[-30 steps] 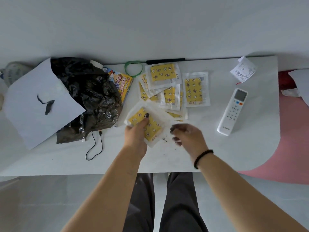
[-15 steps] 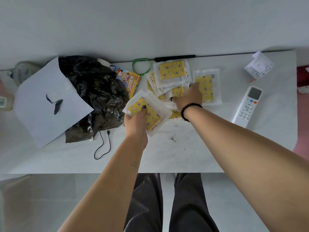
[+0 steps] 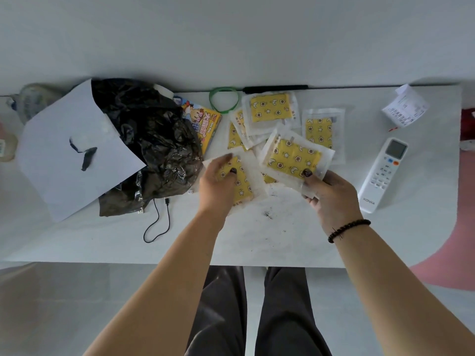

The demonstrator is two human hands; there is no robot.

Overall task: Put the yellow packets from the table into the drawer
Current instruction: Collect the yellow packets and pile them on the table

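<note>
Table (image 3: 282, 242): white, seen from above, with many things on it.
Left hand (image 3: 218, 186): holds one packet (image 3: 244, 186) near the middle of the table, thumb on top of the yellow part and fingers under it.
Right hand (image 3: 331, 196): pinches a second packet (image 3: 295, 156) by its near corner, thumb on top; this packet is lifted a little and tilted above the pile.
Pile (image 3: 270, 109): other yellow packets lie on the table behind both hands, some overlapping each other.
Bag (image 3: 159, 147): black plastic, crumpled, left of the packets, partly under a white paper (image 3: 64, 140).
Remote (image 3: 383, 173): white, to the right of the right hand, apart from it.
Receipt (image 3: 406, 106): at the far right corner.
Drawer: not visible in this view.
</note>
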